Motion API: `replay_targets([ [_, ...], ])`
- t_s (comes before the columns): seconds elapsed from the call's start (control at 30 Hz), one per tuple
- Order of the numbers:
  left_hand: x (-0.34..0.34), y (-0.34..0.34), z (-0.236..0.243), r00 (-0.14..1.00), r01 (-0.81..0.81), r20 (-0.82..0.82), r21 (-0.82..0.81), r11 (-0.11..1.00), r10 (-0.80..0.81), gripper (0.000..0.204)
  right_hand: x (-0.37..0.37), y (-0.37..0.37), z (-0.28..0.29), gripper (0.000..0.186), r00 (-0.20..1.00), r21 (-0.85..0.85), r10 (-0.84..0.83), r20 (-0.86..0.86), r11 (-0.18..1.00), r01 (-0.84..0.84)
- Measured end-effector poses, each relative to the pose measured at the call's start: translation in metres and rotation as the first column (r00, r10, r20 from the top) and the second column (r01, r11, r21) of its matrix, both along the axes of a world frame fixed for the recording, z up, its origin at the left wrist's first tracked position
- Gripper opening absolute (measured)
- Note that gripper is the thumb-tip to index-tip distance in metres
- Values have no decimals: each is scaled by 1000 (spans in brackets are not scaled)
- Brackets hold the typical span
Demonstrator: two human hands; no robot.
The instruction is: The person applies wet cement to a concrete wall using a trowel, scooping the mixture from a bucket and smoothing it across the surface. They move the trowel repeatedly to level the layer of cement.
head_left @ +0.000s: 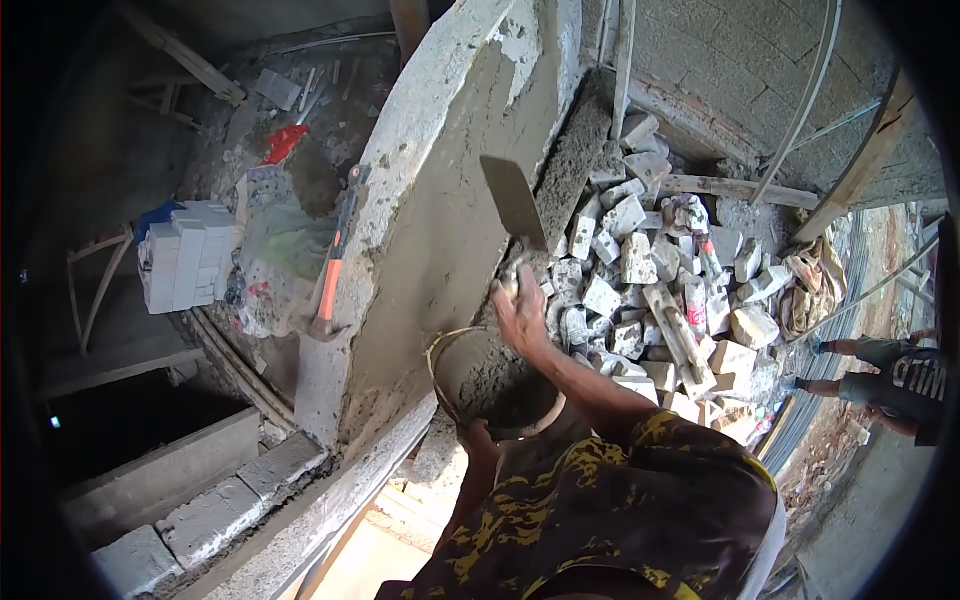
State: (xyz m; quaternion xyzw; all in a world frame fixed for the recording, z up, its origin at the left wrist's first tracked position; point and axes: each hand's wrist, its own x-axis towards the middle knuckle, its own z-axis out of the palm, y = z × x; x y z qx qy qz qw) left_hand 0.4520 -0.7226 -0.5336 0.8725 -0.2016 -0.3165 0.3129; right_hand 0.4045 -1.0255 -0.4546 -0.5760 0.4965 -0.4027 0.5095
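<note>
My right hand is closed round the handle of a trowel. The trowel's flat blade stands out past my fingers, over the edge of the wet, mortar-coated wall face. Below that hand hangs a round bucket with dark wet mortar inside. My left hand grips the bucket at its near rim; part of its fingers is hidden. A strip of rough mortar runs along the far side of the wall.
Broken blocks and rubble are heaped at the right. On the wall's pale top lies a hammer with an orange and black handle. White blocks are stacked at the left. Another person stands at the far right, near wooden props.
</note>
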Motion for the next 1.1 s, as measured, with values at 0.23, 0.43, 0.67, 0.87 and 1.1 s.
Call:
replay_targets([
  [0.23, -19, -47, 26, 966, -257, -74, -313, 914, 246, 55, -172, 105, -76, 34, 670, -793, -469, -575, 117, -599],
  [0.43, -32, -119, 115, 992, 130, 23, -195, 972, -128, 68, -126, 68, -110, 33, -612, 723, 560, -558, -34, -690],
  [0.67, -23, -168, 143, 969, 240, 1, -269, 933, -249, 53, -170, 63, -84, 39, 274, 515, 927, 257, 108, -850],
  [0.87, -5, -190, 127, 930, -97, -366, -175, 980, 27, 40, -189, 21, -81, 29, 309, 336, -185, 933, 142, -931],
  [1.1, -12, -211, 76, 562, -646, -653, 36, 762, 507, 52, -212, -26, 52, 25, 862, 621, 316, 396, 599, -505],
])
